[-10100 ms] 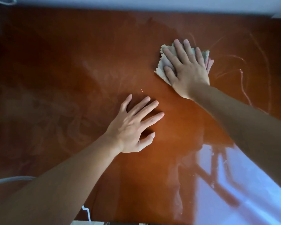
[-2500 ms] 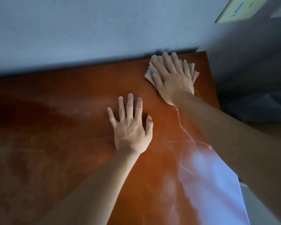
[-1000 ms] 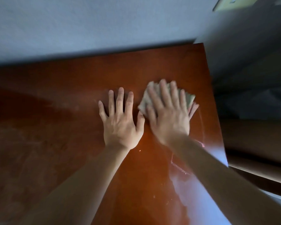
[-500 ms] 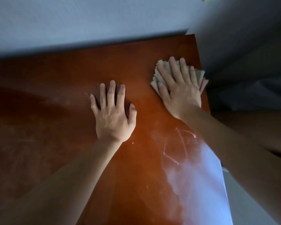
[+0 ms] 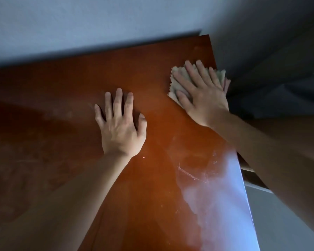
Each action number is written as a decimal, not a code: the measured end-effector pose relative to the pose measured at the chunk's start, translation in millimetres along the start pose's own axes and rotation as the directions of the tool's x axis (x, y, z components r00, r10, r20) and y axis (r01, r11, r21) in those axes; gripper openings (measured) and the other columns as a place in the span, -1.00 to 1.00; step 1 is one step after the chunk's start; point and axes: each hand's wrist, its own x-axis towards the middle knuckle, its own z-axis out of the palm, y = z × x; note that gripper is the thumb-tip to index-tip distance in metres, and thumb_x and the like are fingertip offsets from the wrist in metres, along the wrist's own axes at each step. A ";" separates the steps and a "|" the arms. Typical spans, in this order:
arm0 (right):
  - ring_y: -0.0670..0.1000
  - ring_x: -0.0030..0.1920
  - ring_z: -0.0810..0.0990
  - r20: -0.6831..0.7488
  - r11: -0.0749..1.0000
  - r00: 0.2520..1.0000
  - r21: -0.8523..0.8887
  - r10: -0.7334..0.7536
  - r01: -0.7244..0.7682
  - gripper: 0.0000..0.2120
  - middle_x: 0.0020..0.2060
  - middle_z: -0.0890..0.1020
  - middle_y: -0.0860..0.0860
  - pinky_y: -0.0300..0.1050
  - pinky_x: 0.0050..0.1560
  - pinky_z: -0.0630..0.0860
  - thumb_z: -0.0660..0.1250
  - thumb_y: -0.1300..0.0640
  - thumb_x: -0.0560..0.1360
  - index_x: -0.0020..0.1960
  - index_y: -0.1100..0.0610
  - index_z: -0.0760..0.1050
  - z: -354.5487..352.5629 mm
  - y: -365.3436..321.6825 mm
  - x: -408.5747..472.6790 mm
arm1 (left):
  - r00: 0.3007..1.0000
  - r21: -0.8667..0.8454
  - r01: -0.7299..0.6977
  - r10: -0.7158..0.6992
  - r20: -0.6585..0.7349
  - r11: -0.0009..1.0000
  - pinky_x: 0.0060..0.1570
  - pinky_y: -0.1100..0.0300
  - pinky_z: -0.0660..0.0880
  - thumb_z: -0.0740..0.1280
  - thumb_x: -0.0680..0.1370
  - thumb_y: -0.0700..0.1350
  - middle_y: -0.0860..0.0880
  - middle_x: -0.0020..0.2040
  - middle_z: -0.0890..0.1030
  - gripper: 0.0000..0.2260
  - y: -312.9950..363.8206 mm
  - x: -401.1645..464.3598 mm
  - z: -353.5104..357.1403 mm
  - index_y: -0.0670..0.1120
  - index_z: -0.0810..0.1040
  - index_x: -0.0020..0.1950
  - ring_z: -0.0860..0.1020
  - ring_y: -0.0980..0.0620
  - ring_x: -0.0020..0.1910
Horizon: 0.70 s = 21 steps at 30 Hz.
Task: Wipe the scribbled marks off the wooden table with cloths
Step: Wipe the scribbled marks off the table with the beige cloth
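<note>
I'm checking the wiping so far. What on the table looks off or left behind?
Faint pale scribble lines remain on the table near its right edge, well short of the cloth under the right hand. The cloth's far corner overhangs that edge. The left hand rests flat, bare.

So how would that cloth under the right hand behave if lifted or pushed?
The cloth would probably go limp if lifted: it looks thin, with frayed zigzag edges. Under the flat right hand it likely slides easily on the glossy wooden table. It seems light.
</note>
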 end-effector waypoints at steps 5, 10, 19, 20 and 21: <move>0.13 0.65 -0.06 -0.087 0.996 0.996 0.081 0.029 -0.022 -0.45 0.66 0.04 0.02 0.09 0.62 -0.22 -0.12 -0.19 0.70 0.67 -0.13 0.01 6.9 -4.0 -27.0 | 1.000 -0.004 -0.002 0.002 -0.024 1.000 0.54 -0.33 0.01 0.07 0.63 0.13 -0.17 0.61 0.26 -0.45 -0.2 -0.4 0.8 -0.07 0.30 0.58 0.12 -0.25 0.62; 0.14 0.65 -0.03 -0.144 0.991 0.989 0.131 0.041 -0.022 -0.48 0.66 0.09 0.03 0.21 0.62 -0.09 -0.03 -0.14 0.72 0.66 -0.09 0.09 38.8 -21.7 -142.5 | 1.000 -0.015 0.000 0.000 -0.024 1.000 0.54 -0.34 0.01 0.07 0.63 0.13 -0.16 0.62 0.25 -0.45 0.5 -0.3 0.7 -0.08 0.30 0.58 0.12 -0.25 0.62; 0.16 0.65 -0.01 -0.102 0.996 0.994 0.073 -0.039 0.047 -0.47 0.65 0.11 0.05 0.17 0.63 -0.12 -0.05 -0.17 0.70 0.65 -0.11 0.11 19.8 -9.7 -80.6 | 0.999 -0.014 -0.008 0.008 -0.031 1.000 0.54 -0.33 0.00 0.06 0.63 0.13 -0.17 0.61 0.25 -0.45 0.2 -0.1 0.1 -0.08 0.30 0.58 0.12 -0.26 0.62; 0.15 0.65 -0.04 -0.084 0.997 0.996 0.057 -0.037 0.042 -0.46 0.66 0.08 0.04 0.15 0.63 -0.15 -0.08 -0.18 0.70 0.66 -0.12 0.07 15.7 -9.6 -67.1 | 0.999 -0.013 -0.008 0.008 -0.031 1.000 0.54 -0.33 0.00 0.06 0.63 0.13 -0.17 0.61 0.25 -0.44 0.2 -0.2 -0.1 -0.08 0.30 0.58 0.12 -0.26 0.62; 0.14 0.65 -0.06 -0.067 0.998 0.997 0.044 -0.033 0.036 -0.46 0.66 0.06 0.03 0.14 0.63 -0.18 -0.11 -0.19 0.70 0.66 -0.13 0.04 12.5 -10.6 -57.6 | 1.000 -0.012 -0.007 0.006 -0.031 1.000 0.54 -0.33 0.00 0.06 0.63 0.13 -0.17 0.62 0.25 -0.44 0.1 -0.4 -0.3 -0.08 0.30 0.59 0.12 -0.25 0.62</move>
